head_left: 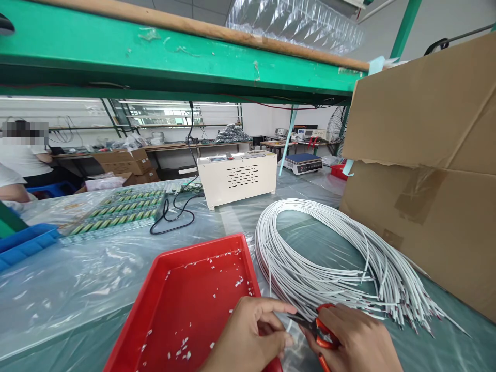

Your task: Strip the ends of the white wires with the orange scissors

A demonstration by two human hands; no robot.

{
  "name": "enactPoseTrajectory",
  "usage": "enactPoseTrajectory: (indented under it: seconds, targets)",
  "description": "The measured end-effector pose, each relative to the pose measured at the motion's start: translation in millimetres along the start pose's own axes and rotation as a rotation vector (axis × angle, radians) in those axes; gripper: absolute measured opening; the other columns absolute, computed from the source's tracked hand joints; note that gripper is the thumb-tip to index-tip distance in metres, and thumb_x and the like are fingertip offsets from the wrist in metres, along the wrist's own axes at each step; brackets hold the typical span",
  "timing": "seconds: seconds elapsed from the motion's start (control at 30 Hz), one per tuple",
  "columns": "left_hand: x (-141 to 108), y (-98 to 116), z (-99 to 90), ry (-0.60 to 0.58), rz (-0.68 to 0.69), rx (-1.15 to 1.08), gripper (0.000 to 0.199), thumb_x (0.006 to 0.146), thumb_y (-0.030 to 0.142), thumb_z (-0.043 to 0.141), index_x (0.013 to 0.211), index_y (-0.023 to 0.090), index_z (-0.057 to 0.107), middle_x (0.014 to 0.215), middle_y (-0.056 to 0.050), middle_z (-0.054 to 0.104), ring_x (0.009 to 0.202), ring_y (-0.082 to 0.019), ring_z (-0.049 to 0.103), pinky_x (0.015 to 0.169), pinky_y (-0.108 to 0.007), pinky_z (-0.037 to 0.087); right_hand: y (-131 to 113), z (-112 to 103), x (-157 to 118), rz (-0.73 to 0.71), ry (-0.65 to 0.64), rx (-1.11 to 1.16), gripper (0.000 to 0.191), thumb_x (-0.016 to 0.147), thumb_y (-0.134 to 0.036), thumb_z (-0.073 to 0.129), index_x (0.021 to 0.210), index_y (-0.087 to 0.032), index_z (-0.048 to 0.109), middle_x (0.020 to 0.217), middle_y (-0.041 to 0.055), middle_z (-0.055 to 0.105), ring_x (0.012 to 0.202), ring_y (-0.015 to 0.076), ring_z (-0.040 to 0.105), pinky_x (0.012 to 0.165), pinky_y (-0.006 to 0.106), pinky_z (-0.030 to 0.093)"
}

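My right hand (pixel 356 338) is wrapped around a pair of cutters (pixel 324 336) with orange handles and dark jaws. The jaws point left, toward the fingertips of my left hand (pixel 258 333). That hand is curled over the right edge of a red tray (pixel 194 294), its index finger stretched along the jaws and its thumb below. A short piece of white cable (pixel 289 325) shows between finger and thumb; the rest of it is partly hidden. Just beyond both hands lies a large coil of white cables (pixel 310 258), with the cut ends fanned out at the right.
Small white scraps (pixel 184 349) lie in the tray. A beige machine (pixel 240 178) stands behind it, with a black cord (pixel 174 227). Circuit boards (pixel 120 209) and a blue bin (pixel 27 243) are left. A cardboard box (pixel 418 181) walls the right side; a green shelf beam (pixel 174 57) crosses above.
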State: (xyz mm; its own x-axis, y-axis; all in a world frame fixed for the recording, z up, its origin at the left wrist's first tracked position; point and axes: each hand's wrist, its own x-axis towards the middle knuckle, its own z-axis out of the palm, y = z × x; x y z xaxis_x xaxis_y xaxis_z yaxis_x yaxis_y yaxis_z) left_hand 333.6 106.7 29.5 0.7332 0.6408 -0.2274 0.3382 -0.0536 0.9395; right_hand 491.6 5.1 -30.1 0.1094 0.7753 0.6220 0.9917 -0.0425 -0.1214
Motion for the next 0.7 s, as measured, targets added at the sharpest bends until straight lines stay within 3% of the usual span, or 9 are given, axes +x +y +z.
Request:
enactPoseTrajectory:
  seconds: [0.57, 0.7]
  targets:
    - [-2.5, -1.0, 0.8, 0.025, 0.009, -0.015, 0.033, 0.066, 0.014, 0.062, 0.099, 0.013, 0.067, 0.059, 0.003, 0.060, 0.056, -0.011, 0.056, 0.063, -0.024, 0.043, 2.1, 1.0, -2.0, -0.088, 0.082, -0.070, 0.029, 0.085, -0.025, 0.042, 0.056, -0.021, 0.041, 0.048, -0.0041, 0.046, 0.041, 0.0132, 0.041, 0.047, 0.025, 0.021]
    - [-3.0, -1.4, 0.6, 0.024, 0.031, -0.016, 0.032, 0.066, 0.015, 0.062, 0.097, 0.015, 0.067, 0.061, 0.002, 0.060, 0.058, -0.011, 0.056, 0.063, -0.024, 0.043, 5.4, -3.5, -4.9, -0.202, 0.144, -0.035, 0.026, 0.086, -0.020, 0.039, 0.060, -0.022, 0.044, 0.049, -0.0036, 0.049, 0.043, 0.0138, 0.043, 0.049, 0.025, 0.023]
